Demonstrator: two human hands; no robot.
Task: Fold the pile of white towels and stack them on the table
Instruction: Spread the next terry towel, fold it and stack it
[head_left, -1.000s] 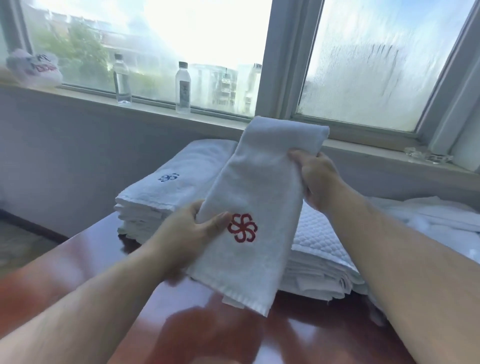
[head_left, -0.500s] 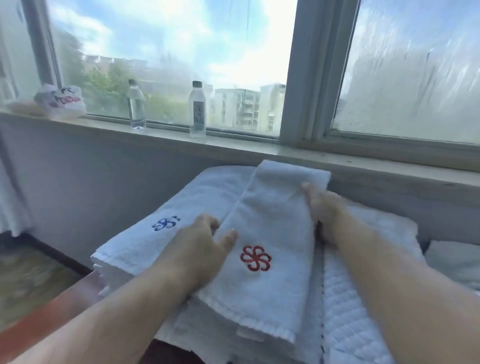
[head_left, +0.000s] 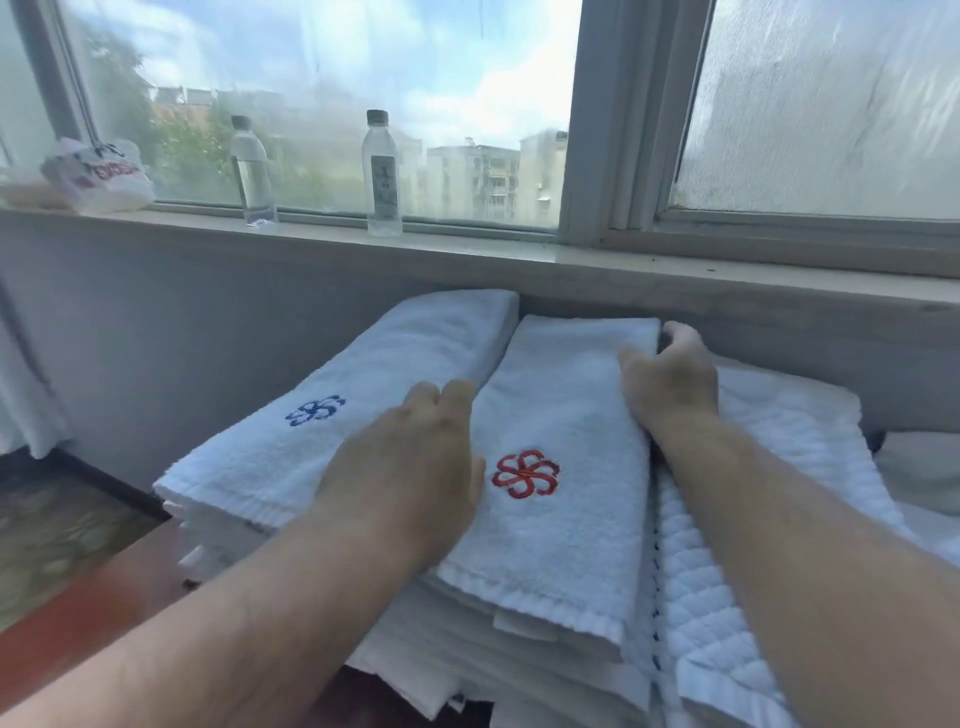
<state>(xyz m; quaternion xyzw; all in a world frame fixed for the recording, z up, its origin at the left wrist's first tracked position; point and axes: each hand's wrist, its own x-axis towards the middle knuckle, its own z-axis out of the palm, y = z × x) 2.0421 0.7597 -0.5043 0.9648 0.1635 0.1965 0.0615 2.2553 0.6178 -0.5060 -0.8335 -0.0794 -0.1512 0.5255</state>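
Observation:
A folded white towel with a red flower logo (head_left: 566, 415) lies on top of the towel stack on the red-brown table (head_left: 78, 623). My left hand (head_left: 410, 467) holds its left edge, with the fingertips tucked down between it and the neighbouring folded towel with a blue logo (head_left: 405, 364). My right hand (head_left: 670, 384) grips the far right edge, thumb on top and fingers curled round the side. Both towels sit side by side on several more folded white towels.
A quilted white mat (head_left: 727, 597) lies under my right forearm, with loose white cloth (head_left: 924, 467) at the far right. Two water bottles (head_left: 252, 171) (head_left: 382, 176) and a plastic bag (head_left: 98, 176) stand on the windowsill (head_left: 467, 254) just behind the stack.
The red-logo towel was held tilted in the air above the stack; both hands have brought it forward and down, and it now lies flat beside the blue-logo towel.

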